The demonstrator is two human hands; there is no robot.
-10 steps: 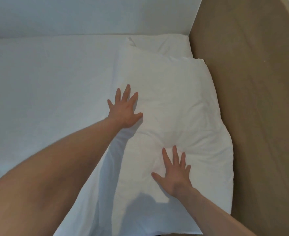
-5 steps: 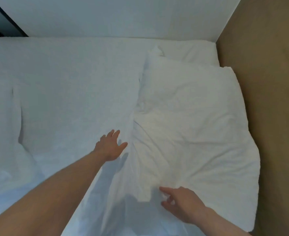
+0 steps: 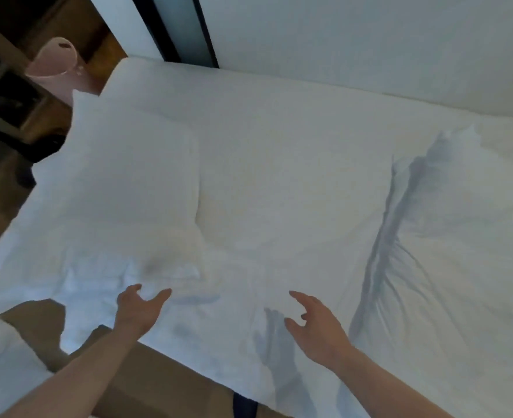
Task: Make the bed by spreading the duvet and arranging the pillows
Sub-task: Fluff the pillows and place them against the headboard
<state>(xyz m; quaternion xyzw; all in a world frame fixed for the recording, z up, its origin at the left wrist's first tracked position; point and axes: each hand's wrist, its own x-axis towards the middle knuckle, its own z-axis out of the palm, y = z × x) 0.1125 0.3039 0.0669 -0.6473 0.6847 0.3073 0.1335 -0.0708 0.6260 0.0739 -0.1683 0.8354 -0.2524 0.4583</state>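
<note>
**Left pillow lies ahead and to the left of both hands; left hand nearer**

Obs.: the left-side pillow [image 3: 122, 188] lies on the white bed [image 3: 279, 164] with its long axis running away from the person, toward the head wall. Its near edge sits among rumpled white fabric just past the left hand [image 3: 139, 309].

Left hand: fingers loosely curved and apart, thumb spread, holding nothing; the fingertips [image 3: 164, 294] are at or just short of the rumpled edge, and contact cannot be told.

Right hand [image 3: 315, 324]: fingers apart and half-curled, empty, above the flat sheet between the two pillows, well apart from either.

The second pillow [image 3: 460, 224] lies off to the right, creased, beyond the right hand.

Judgement: the left pillow is the next target, and the left hand has the shorter reach; the right must cross leftward to join.
</note>
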